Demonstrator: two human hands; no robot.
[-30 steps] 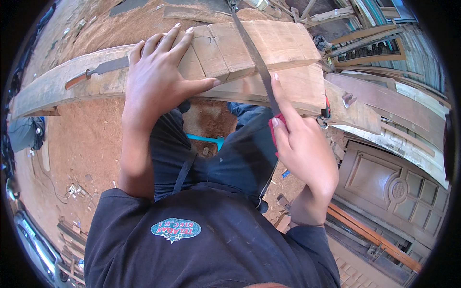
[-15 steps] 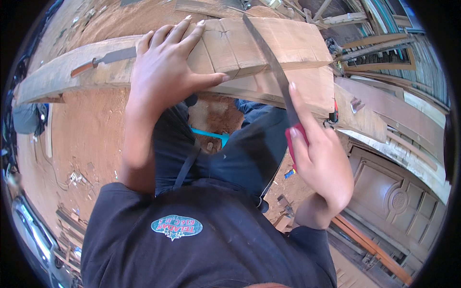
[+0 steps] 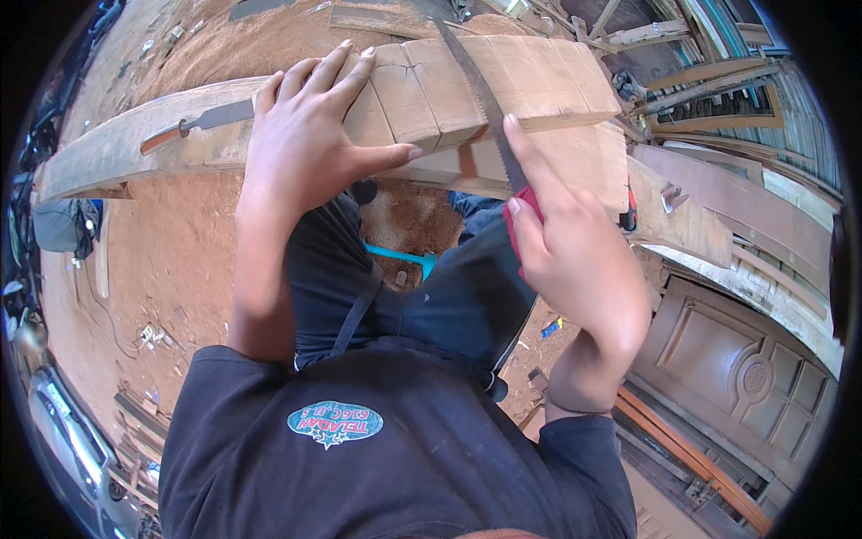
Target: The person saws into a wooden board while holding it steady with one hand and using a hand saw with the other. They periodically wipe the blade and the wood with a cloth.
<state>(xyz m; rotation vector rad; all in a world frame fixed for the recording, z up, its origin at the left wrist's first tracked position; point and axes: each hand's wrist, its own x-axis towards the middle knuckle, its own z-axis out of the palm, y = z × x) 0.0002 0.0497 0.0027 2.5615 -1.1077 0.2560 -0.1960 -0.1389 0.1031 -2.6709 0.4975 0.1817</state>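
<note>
My right hand (image 3: 575, 242) is closed round the red handle of a handsaw (image 3: 483, 94), its index finger stretched along the blade. The toothed blade slants away across the top of a thick wooden block (image 3: 548, 81), which has several crosswise lines on it. At the left part of this block, my left hand (image 3: 305, 139) presses down with fingers spread and thumb pointing right. Under the block lies a wooden beam (image 3: 99, 162). Beside my left hand, a chisel-like tool (image 3: 199, 123) with a brown wooden handle rests on the beam; its blade end is hidden by the hand.
A red and black tool handle (image 3: 630, 208) shows at the right end of the wood. Stacked boards (image 3: 754, 198) and a carved panel door (image 3: 718, 350) stand to the right. Between my legs is a turquoise bar (image 3: 400, 258). Sawdust (image 3: 242, 45) covers the far ground.
My right hand has pushed the handsaw away from me and slightly left, so the handle is closer to the block. My left hand keeps its place on the wood.
</note>
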